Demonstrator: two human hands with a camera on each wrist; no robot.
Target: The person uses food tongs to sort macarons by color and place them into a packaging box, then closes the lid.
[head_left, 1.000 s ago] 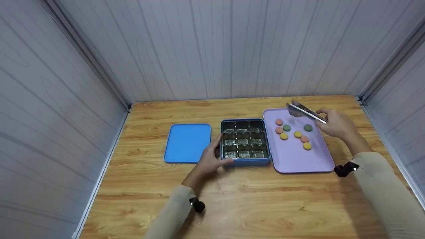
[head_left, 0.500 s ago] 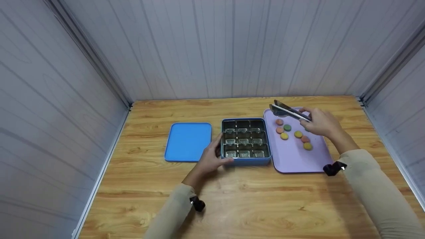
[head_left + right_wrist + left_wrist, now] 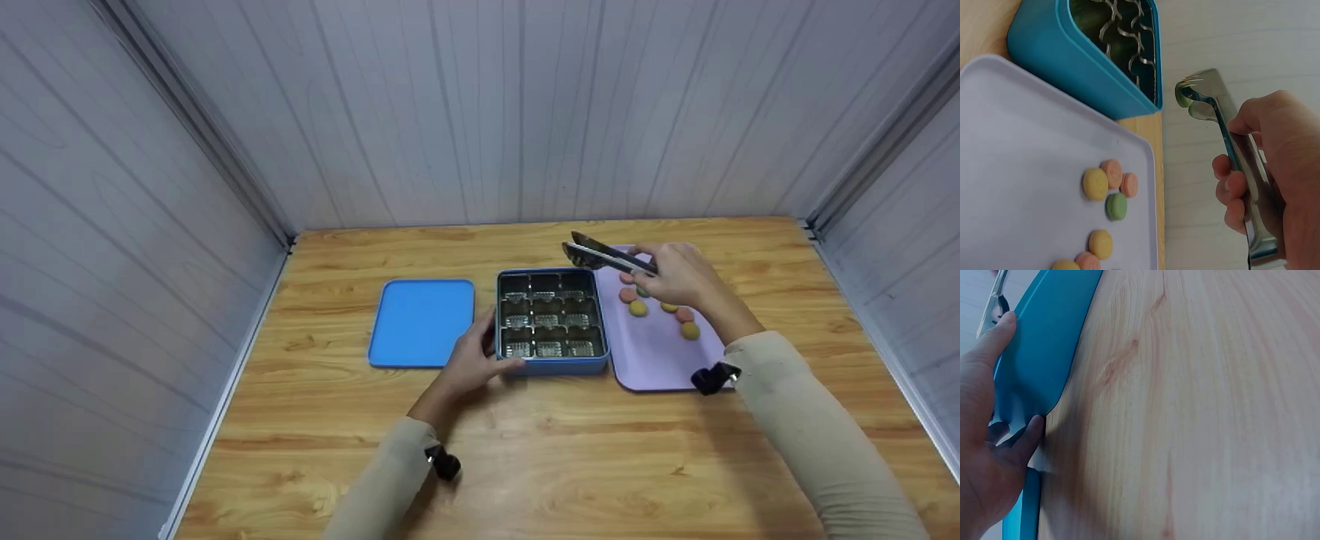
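Observation:
A blue tin box [image 3: 551, 366] with a metal divider grid stands open at the table's middle. My left hand [image 3: 480, 352] grips its near left corner; in the left wrist view the thumb and fingers [image 3: 999, 337] wrap the blue wall [image 3: 1044, 354]. My right hand [image 3: 671, 274] grips metal tongs [image 3: 607, 256], whose tips hover over the box's far right corner. The tongs [image 3: 1230, 146] pinch a green macaron [image 3: 1182, 98]. Several pink, yellow and green macarons [image 3: 637, 307] lie on the purple tray [image 3: 652, 360] right of the box [image 3: 1084, 62].
The box's blue lid [image 3: 421, 322] lies flat to the left of the box. The wooden table [image 3: 570, 457] is walled in by grey panels behind and on both sides. In the right wrist view the tray [image 3: 1022, 169] touches the box.
My right hand has carried the tongs leftward, from above the tray's far right part to the box's far right corner. The left hand and the box have stayed put.

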